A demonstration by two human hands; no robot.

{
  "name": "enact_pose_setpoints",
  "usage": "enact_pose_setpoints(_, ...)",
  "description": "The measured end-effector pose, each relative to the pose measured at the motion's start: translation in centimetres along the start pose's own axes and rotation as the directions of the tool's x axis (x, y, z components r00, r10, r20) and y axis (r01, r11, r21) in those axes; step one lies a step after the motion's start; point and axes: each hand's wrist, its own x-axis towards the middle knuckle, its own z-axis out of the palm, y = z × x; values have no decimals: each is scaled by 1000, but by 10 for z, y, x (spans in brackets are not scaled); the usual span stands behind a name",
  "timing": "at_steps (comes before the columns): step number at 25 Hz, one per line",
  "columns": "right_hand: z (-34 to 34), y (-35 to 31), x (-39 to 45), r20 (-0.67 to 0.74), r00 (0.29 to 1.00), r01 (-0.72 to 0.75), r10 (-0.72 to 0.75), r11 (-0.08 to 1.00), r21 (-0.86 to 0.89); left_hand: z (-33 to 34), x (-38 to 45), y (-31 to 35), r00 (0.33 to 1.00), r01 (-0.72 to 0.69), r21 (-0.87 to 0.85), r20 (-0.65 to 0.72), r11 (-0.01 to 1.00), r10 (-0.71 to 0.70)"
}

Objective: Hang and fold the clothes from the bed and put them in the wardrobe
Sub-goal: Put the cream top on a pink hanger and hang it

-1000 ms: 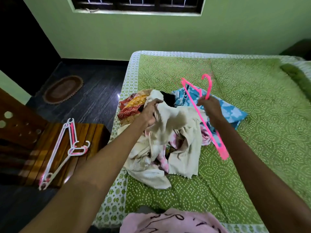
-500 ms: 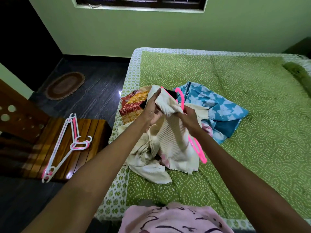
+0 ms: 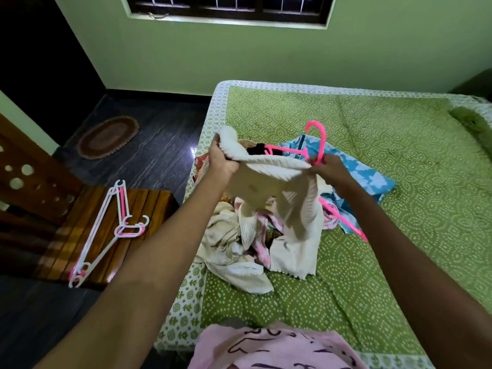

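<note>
- The left hand (image 3: 222,161) has its grip curled tight round one end of the cream ribbed top (image 3: 269,182), lifted clear above the pile of clothes (image 3: 239,241) on the bed (image 3: 399,182).
- The right hand (image 3: 328,170) pinches the other end of that top and grips the pink hanger (image 3: 318,145) along with it, so both are in one closed grip.
- The cloth is stretched between the two hands, likely to open the neckline so the hanger can go in.
- The hanger's hook pokes up behind the right hand; one arm runs down past the hanging fabric, so it looks only partly threaded.
- A blue patterned garment (image 3: 367,179) lies under the right hand, waiting on the bed.
- Spare hangers (image 3: 106,230) rest on the wooden chair (image 3: 80,235) beside the bed, within reach for the next garments.
- No wardrobe in view.
</note>
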Motion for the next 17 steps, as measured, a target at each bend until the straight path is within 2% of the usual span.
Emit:
enact_pose_setpoints(1,8,4,-4,12,1000,2,-2,1000,-2,6,-7,-11,992,108,52,65,993,-111)
enact_pose_setpoints(2,18,5,-10,37,999,15,-17,999,36,10,-16,-26,972,171,199,125,965,-198)
enact_pose_setpoints(3,30,7,-15,60,998,30,-35,996,81,10,-20,-42,975,127,411,114,903,-189)
enact_pose_setpoints(4,41,10,-18,69,996,39,-48,991,132,12,-22,-58,982,72,603,96,794,-162)
enact_pose_setpoints(6,54,14,-18,16,1000,-3,-1,972,234,17,-30,-80,980,6,819,110,574,-168)
enact_pose_setpoints(8,53,12,-17,-66,993,-67,93,945,321,21,-32,-80,965,-72,904,170,422,-199)
enact_pose_setpoints(9,48,10,-16,-81,990,-86,118,942,324,21,-32,-75,969,-118,922,188,369,-159)
enact_pose_setpoints(12,32,2,-13,-136,989,-13,52,961,276,2,-18,-64,965,-260,927,237,271,117)
enact_pose_setpoints(13,27,-2,-10,-165,985,3,43,963,268,-7,-16,-63,945,-295,918,240,265,222)
enact_pose_setpoints(14,22,-7,-6,-186,982,11,43,961,278,-20,-10,-63,922,-335,881,233,335,309)
enact_pose_setpoints(15,18,-11,-3,-190,980,10,52,950,312,-34,-5,-64,916,-330,828,164,453,367)
enact_pose_setpoints(16,14,-15,0,-173,983,10,56,932,362,-48,0,-63,934,-262,778,56,571,353)
enact_pose_setpoints(17,11,-17,3,-139,989,6,57,911,411,-62,2,-58,958,-127,775,-66,619,279)
